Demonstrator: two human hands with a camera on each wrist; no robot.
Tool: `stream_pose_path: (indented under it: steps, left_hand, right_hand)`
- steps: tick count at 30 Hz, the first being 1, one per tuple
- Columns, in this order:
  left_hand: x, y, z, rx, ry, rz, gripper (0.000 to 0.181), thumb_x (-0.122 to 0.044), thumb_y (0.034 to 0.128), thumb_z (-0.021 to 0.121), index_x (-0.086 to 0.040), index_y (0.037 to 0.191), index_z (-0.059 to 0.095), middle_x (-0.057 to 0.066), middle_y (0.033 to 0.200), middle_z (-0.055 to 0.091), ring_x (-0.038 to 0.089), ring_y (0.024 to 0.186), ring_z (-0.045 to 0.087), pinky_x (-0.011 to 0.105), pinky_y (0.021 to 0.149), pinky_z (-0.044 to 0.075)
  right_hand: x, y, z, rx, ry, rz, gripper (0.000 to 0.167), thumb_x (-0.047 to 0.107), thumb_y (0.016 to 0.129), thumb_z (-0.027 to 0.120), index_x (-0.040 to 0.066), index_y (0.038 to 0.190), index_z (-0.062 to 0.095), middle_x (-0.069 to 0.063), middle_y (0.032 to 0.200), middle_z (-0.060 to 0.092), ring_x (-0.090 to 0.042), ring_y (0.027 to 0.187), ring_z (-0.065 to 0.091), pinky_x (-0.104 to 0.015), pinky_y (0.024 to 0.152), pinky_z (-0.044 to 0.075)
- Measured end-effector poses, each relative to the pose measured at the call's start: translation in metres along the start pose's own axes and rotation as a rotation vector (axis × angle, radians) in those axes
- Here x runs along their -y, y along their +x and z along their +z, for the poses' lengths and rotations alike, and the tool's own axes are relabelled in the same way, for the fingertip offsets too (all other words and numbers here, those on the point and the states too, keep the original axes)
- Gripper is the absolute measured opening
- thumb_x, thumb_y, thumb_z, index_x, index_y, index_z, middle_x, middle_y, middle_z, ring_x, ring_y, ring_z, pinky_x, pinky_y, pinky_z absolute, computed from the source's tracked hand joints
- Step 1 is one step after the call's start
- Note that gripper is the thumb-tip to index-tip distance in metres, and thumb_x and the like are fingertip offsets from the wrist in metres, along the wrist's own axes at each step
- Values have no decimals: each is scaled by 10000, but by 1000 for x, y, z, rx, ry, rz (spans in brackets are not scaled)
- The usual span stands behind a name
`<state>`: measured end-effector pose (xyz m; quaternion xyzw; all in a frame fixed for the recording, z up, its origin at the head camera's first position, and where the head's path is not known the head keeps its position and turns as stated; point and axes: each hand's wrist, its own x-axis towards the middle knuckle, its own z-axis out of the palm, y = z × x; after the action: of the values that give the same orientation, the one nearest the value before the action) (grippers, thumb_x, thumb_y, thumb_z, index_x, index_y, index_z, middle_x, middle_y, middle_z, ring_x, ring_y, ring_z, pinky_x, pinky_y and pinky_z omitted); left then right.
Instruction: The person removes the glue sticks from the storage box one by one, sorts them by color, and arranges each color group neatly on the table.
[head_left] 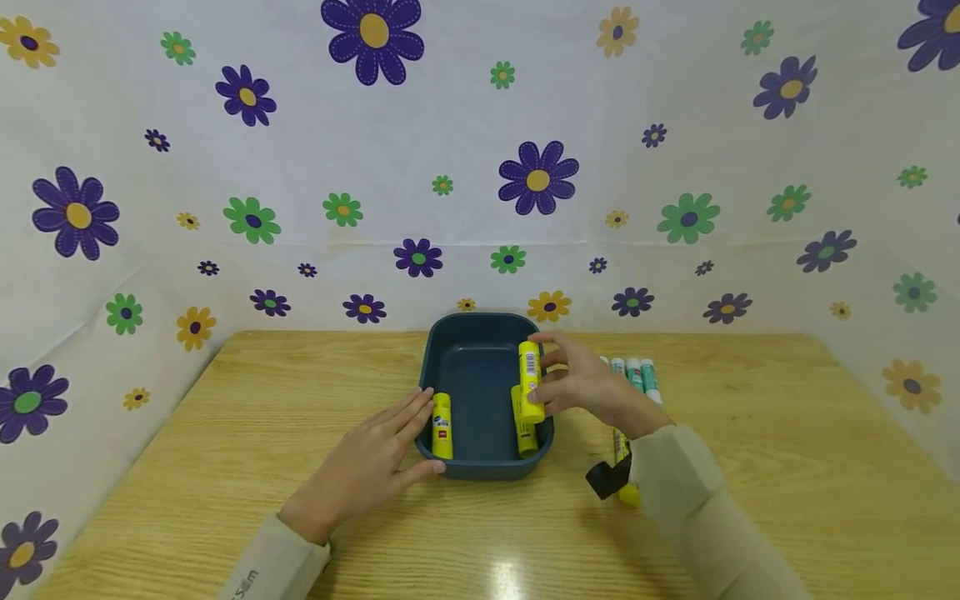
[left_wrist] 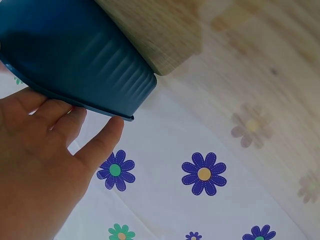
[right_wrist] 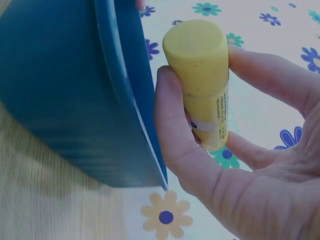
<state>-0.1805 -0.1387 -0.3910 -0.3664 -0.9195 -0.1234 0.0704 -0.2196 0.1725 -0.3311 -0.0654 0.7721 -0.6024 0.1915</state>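
Note:
A yellow glue stick [head_left: 531, 367] is pinched upright between the thumb and fingers of my right hand [head_left: 588, 387], over the right side of a dark blue bin [head_left: 487, 472]. Up close in the right wrist view, the glue stick [right_wrist: 200, 75] is beside the bin's rim. Inside the bin, one yellow glue stick [head_left: 442, 433] lies along the left wall. Another yellow glue stick [head_left: 528, 443] lies at the right wall, partly hidden by the held one. My left hand [head_left: 367, 467] rests on the bin's left rim with extended fingers, its thumb by the near left corner.
Right of the bin, several white and teal glue sticks [head_left: 634, 372] lie in a row, partly behind my right hand. More yellow [head_left: 621, 446] shows beneath my right wrist, near a black strap [head_left: 606, 480]. A flowered cloth [head_left: 442, 125] hangs behind the wooden table [head_left: 300, 367].

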Motion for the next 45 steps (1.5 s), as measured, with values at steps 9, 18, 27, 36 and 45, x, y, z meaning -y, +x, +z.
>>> stream_pose_path:
  steps: [9,18,27,36,45]
  left_hand:
    - [0,2,0,-6,18,13,812,-549,981,595,63,1492,440,190,1592,356,333,1457,354,511,1111,405]
    - [1,4,1,-14,9,26,802,-545,994,576,74,1487,441,207,1584,363,346,1451,363,523,1101,414]
    - [0,2,-2,-13,8,20,790,-527,1000,578,79,1488,437,211,1581,369,351,1447,370,523,1104,410]
    - [2,-1,1,-31,9,26,829,-578,988,551,77,1485,443,212,1574,380,351,1440,381,520,1101,414]
    - [3,-1,3,-21,7,22,822,-536,975,613,75,1493,429,213,1583,359,345,1450,360,519,1111,401]
  right_hand:
    - [-8,-14,-18,-3,-24,-32,864,-9,871,736,59,1579,246,-290,1374,414,-314,990,577,-424,797,615]
    - [-15,-30,-33,-16,-57,-32,880,14,862,746,56,1580,240,-317,1437,359,-316,975,565,-378,759,605]
    - [-26,-43,-47,-14,-63,-39,876,16,863,733,23,1567,213,-322,1421,342,-343,1044,541,-372,764,600]
    - [-41,-60,-66,-33,-67,-35,876,3,865,718,-5,1563,188,-320,1365,380,-320,997,559,-386,756,603]
    - [-55,-80,-80,-68,-108,-1,911,8,871,726,-34,1567,140,-374,1407,339,-349,1048,546,-398,780,614]
